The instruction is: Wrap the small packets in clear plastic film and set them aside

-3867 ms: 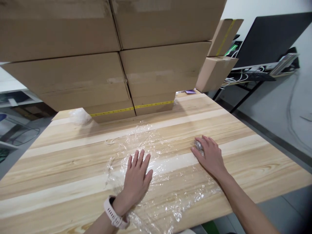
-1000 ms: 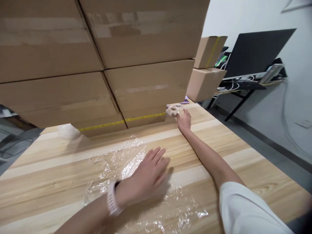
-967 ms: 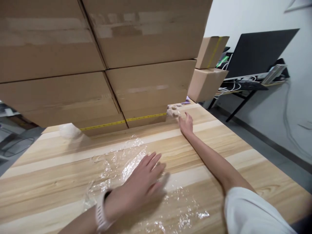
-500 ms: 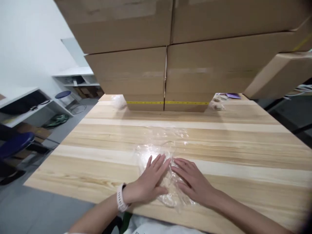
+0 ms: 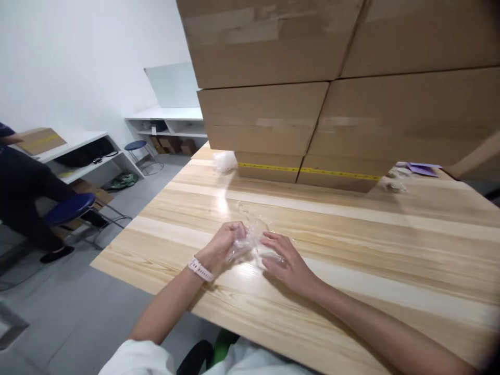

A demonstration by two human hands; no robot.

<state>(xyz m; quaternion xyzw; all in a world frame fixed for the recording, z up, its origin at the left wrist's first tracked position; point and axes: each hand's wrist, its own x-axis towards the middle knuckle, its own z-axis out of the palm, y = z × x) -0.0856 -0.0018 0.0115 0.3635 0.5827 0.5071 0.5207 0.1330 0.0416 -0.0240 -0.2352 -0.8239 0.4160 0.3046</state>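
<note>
Head view: film [image 5: 242,249] in left hand [image 5: 222,242] (flat earlier)

The crumpled, transparent plastic film [image 5: 255,237] at the near centre is thin and glossy, creased into bright highlights. Under it, the pale, straight-edged wooden table [image 5: 156,234] is smooth, its striped grain carrying a soft sheen. The large brown rectangular cardboard boxes [image 5: 402,120] at the far side are matt, crossed by shinier bands of clear tape [image 5: 253,34]; the narrow yellow printed tape [image 5: 269,167] looks smooth. Far left on the wood, a whitish rounded plastic bundle [image 5: 225,162] is wrinkled and translucent. The pale pink perforated wristband [image 5: 200,269] looks rubbery and matt; the white sleeve [image 5: 138,358] is soft cloth.
</note>
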